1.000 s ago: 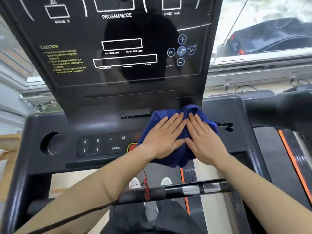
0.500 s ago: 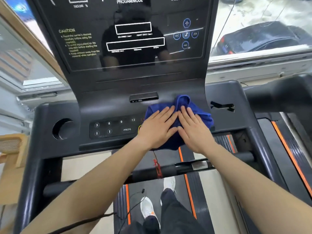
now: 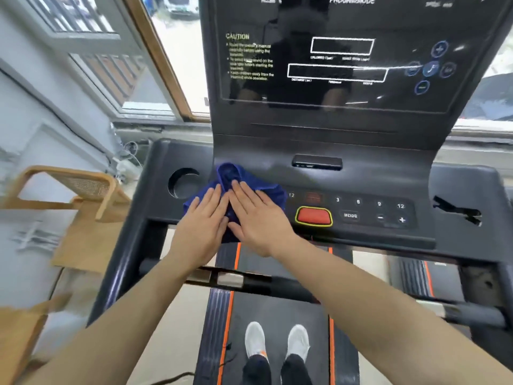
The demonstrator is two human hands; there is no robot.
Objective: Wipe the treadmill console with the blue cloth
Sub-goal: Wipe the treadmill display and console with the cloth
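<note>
The black treadmill console point(image 3: 361, 151) fills the upper middle of the view, with a dark display above and a button panel below. A blue cloth point(image 3: 231, 176) lies bunched on the left part of the button panel, just right of the round cup holder point(image 3: 183, 184). My left hand point(image 3: 202, 226) and my right hand point(image 3: 256, 218) press flat on the cloth side by side, fingers straight and pointing away from me. The cloth hides the left buttons under it.
A red stop button point(image 3: 313, 216) and the MODE, minus and plus keys point(image 3: 374, 216) lie right of my hands. A black handlebar point(image 3: 277, 284) crosses below my wrists. My white shoes point(image 3: 277, 341) stand on the belt. A wooden chair point(image 3: 69, 207) stands at the left.
Both hands have slid the cloth leftwards across the button panel, from right of the red button to the left end near the cup holder. The right-hand buttons are now uncovered.
</note>
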